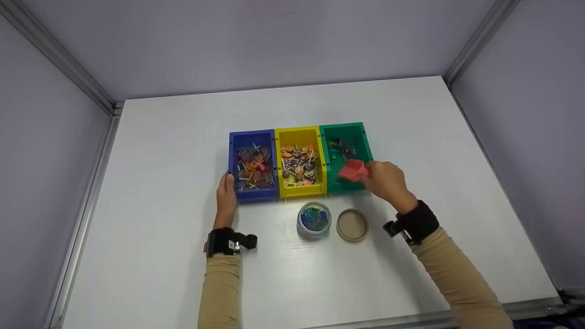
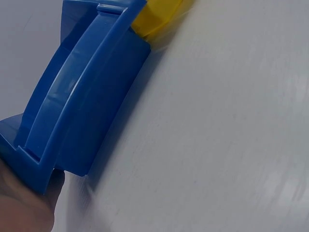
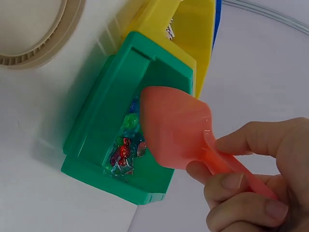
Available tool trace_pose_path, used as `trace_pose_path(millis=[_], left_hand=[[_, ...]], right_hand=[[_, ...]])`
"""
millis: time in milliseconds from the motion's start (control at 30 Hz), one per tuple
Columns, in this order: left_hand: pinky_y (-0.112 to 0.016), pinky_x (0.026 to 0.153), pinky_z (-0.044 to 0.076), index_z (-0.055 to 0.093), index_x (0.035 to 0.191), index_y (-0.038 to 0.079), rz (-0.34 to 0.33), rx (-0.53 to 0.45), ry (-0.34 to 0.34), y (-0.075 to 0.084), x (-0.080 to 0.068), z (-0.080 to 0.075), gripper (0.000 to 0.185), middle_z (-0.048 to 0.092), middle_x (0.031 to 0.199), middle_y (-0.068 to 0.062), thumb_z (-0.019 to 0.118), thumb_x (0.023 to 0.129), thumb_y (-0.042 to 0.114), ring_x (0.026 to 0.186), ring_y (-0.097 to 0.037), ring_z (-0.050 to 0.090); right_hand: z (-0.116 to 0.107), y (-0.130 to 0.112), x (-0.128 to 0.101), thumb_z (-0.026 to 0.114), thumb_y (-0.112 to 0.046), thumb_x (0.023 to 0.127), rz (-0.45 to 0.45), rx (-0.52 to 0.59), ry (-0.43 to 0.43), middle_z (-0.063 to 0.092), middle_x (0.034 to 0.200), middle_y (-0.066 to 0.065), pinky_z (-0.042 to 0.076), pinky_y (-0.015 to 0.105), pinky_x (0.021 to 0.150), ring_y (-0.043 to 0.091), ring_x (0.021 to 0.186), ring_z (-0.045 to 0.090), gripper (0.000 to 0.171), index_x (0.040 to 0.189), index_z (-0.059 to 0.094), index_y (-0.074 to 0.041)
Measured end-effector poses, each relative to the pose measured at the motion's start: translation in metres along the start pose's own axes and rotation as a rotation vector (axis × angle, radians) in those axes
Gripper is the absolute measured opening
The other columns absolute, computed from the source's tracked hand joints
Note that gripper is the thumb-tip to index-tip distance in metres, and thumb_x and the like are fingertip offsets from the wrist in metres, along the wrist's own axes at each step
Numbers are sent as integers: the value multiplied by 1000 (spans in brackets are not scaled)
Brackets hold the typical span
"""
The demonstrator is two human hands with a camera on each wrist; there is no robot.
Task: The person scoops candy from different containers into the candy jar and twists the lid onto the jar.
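Observation:
My right hand [image 1: 386,180] grips the handle of a pink-red scoop [image 3: 176,128], whose head hangs tilted over the front of the green bin [image 3: 96,130]. Wrapped candies [image 3: 124,150] in red, green and blue lie in that bin. With its fingers along the outer wall, my left hand [image 1: 226,201] touches the left side of the blue bin [image 2: 91,96]. In front of the bins stands an uncapped round jar [image 1: 314,220] with blue and green candies inside. Whether the scoop holds anything is hard to see.
Between the blue and green bins sits a yellow bin [image 1: 300,191] of striped lollipops [image 1: 299,167]. Coloured lollipops [image 1: 256,169] lie in the blue bin. A round beige lid [image 1: 352,225] rests right of the jar. Walls [image 1: 292,50] border the white table [image 1: 160,256].

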State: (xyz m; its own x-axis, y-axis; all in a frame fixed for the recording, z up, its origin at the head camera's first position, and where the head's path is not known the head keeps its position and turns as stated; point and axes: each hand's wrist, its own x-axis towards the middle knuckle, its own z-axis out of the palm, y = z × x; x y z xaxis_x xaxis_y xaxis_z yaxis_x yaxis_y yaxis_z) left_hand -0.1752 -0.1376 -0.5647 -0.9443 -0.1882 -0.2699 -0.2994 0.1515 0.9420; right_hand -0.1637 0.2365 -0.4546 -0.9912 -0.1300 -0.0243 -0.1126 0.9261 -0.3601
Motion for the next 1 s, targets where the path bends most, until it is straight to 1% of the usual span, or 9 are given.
trace_pose_path(millis=[200,333,433,567,733,767,867,933,1000], left_hand=[[-43,127,17,22,152,-1,-11,16,7,1,1,0,56,24,160,-21,27,107,32,151,-34,20],[-43,127,18,23,152,-1,-11,15,11,1,2,0,56,25,159,-21,27,107,32,151,-33,20],[-43,127,18,24,151,-1,-1,6,15,0,2,1,55,26,159,-21,27,107,31,150,-33,22],[-43,127,18,24,151,-1,5,1,11,-1,2,1,55,26,159,-21,27,107,30,150,-34,22],[-43,127,17,23,152,0,1,2,-3,0,1,1,55,25,159,-20,27,107,32,151,-33,20],[-43,127,17,23,152,0,3,1,-7,0,1,1,56,25,159,-20,27,107,32,151,-33,20],[-43,128,16,21,153,2,-17,6,-20,0,0,0,57,23,160,-19,26,107,34,151,-33,18],[-43,128,16,20,153,3,-28,16,-23,0,0,0,57,22,161,-18,26,107,36,152,-32,18],[-43,127,17,20,154,4,-42,25,-21,1,0,-1,58,22,161,-17,26,106,37,152,-32,18]], right_hand=[[2,-6,6,65,-16,87,38,-4,-48,68,74,21,28,25,48,20,61,49,24,93,70,6],[4,-8,10,64,-16,87,67,-2,-60,64,69,17,27,25,48,19,60,46,21,85,69,4],[5,-11,13,63,-15,87,71,9,-76,49,58,7,23,26,47,17,59,39,23,70,61,0],[5,-15,18,61,-14,86,86,20,-110,32,57,-2,19,26,49,17,59,33,33,58,44,-10],[6,-21,24,57,-12,83,126,15,-138,29,56,-3,22,27,48,17,59,32,39,52,33,-15],[7,-22,25,56,-11,84,136,11,-144,30,56,-2,23,27,48,17,59,33,39,52,33,-15],[9,-27,28,57,-14,84,179,-16,-160,48,60,7,34,29,47,19,60,40,29,57,53,-6],[11,-29,29,58,-17,86,204,-19,-168,61,70,16,44,34,50,22,63,47,25,69,64,0],[14,-30,30,60,-19,86,223,-9,-173,69,86,24,53,40,57,26,68,56,26,83,70,4]])
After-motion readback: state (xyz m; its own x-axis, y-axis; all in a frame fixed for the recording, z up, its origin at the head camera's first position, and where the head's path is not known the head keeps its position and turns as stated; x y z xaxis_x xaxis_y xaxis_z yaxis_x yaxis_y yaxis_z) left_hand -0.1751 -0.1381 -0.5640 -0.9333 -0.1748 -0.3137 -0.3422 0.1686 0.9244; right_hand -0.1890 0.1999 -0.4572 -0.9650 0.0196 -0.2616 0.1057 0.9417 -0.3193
